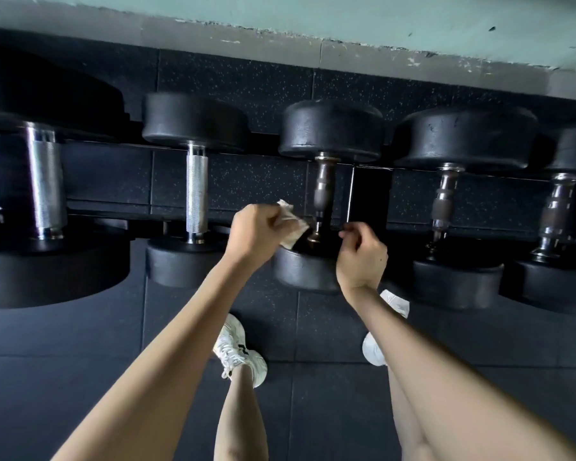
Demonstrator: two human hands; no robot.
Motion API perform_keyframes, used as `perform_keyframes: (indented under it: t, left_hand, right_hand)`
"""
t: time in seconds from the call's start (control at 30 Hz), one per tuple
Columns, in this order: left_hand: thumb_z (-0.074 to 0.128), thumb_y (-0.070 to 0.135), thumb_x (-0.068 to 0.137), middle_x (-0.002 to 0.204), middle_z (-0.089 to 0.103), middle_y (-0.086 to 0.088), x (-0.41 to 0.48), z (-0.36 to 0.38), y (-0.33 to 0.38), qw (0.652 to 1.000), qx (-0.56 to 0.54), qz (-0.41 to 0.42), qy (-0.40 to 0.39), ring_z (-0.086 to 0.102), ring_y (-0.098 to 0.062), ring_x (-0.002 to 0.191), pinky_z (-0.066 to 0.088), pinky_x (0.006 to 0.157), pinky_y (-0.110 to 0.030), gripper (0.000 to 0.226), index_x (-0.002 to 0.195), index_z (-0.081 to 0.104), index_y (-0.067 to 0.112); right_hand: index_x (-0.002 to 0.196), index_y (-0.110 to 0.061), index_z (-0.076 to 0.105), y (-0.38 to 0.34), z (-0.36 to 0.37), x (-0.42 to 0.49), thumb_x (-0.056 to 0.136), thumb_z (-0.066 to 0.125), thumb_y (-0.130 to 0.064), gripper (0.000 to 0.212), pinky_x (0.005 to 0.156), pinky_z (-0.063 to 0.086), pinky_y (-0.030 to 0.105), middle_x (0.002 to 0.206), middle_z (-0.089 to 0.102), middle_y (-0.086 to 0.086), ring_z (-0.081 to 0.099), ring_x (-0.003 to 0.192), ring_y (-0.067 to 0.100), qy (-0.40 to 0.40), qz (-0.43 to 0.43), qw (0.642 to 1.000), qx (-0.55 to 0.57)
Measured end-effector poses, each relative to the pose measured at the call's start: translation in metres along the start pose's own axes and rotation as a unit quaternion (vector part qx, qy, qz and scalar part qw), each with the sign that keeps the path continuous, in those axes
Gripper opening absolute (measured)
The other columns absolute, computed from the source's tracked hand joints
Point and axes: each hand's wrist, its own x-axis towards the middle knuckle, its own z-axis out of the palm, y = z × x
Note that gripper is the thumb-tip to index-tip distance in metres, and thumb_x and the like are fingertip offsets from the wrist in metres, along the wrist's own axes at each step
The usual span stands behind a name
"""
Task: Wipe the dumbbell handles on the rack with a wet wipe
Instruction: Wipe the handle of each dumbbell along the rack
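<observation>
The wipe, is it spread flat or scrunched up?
Scrunched up: the wipe bunches out of the left hand, gripped and crumpled, beside the dark dumbbell handle.

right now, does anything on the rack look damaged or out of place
The three right handles look dark and brownish, likely tarnished, unlike the bright chrome handles on the left. Paint at the wall base is chipped. Nothing sits askew or spilled.
</observation>
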Motion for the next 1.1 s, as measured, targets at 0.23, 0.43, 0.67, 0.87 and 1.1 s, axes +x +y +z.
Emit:
perform_keyframes:
  t: [0.23, 0.43, 0.67, 0.87, 1.1]
  left_hand:
    - [0.066, 0.029, 0.086, 0.063, 0.054, -0.021, -0.037, -0.078, -0.053, 0.995, -0.017, -0.045, 0.093, 0.038, -0.019, 0.059, 0.027, 0.050, -0.029, 0.038, 0.073, 0.060, -0.007]
    - [0.067, 0.031, 0.085, 0.063, 0.059, -0.012, -0.030, -0.115, -0.081, 0.992, 0.036, -0.060, 0.102, 0.049, -0.025, 0.061, 0.032, 0.051, -0.027, 0.032, 0.078, 0.070, 0.000]
    - [0.069, 0.041, 0.082, 0.083, 0.071, -0.007, 0.005, -0.104, -0.083, 0.985, 0.019, -0.129, 0.114, 0.064, -0.025, 0.078, 0.038, 0.057, -0.028, 0.027, 0.089, 0.075, 0.016]
    - [0.077, 0.041, 0.073, 0.083, 0.070, 0.000, 0.032, -0.093, -0.079, 0.982, 0.004, -0.140, 0.125, 0.059, -0.013, 0.073, 0.032, 0.055, -0.024, 0.027, 0.088, 0.074, 0.018]
    - [0.055, -0.001, 0.072, 0.077, 0.070, 0.000, 0.022, -0.101, -0.087, 0.972, -0.164, -0.167, 0.026, 0.063, -0.022, 0.080, 0.048, 0.074, -0.037, 0.039, 0.070, 0.071, 0.035]
  right_hand:
    - [0.095, -0.011, 0.069, -0.015, -0.006, -0.005, 0.080, 0.034, -0.024, 0.040, 0.070, 0.045, 0.032, 0.086, 0.073, 0.009, 0.064, 0.083, 0.032, -0.004, 0.030, 0.999, -0.046]
    - [0.088, -0.005, 0.069, -0.035, -0.013, -0.008, 0.083, 0.050, -0.006, 0.019, 0.056, 0.042, 0.032, 0.064, 0.067, 0.016, 0.062, 0.059, 0.036, 0.045, -0.045, 0.981, -0.181]
    - [0.093, -0.014, 0.071, -0.114, 0.024, -0.041, 0.086, 0.060, -0.009, 0.013, 0.061, 0.039, 0.012, 0.087, 0.072, -0.003, 0.066, 0.074, 0.013, -0.093, -0.164, 0.982, -0.026]
    - [0.092, -0.019, 0.070, -0.149, 0.070, -0.043, 0.089, 0.055, -0.014, 0.016, 0.069, 0.044, 0.027, 0.088, 0.071, -0.001, 0.065, 0.081, 0.018, -0.127, -0.022, 0.992, -0.002]
    - [0.093, -0.009, 0.073, -0.173, 0.098, -0.050, 0.092, 0.055, -0.018, 0.020, 0.061, 0.035, 0.023, 0.073, 0.069, 0.007, 0.058, 0.064, 0.015, -0.179, 0.011, 0.983, 0.034]
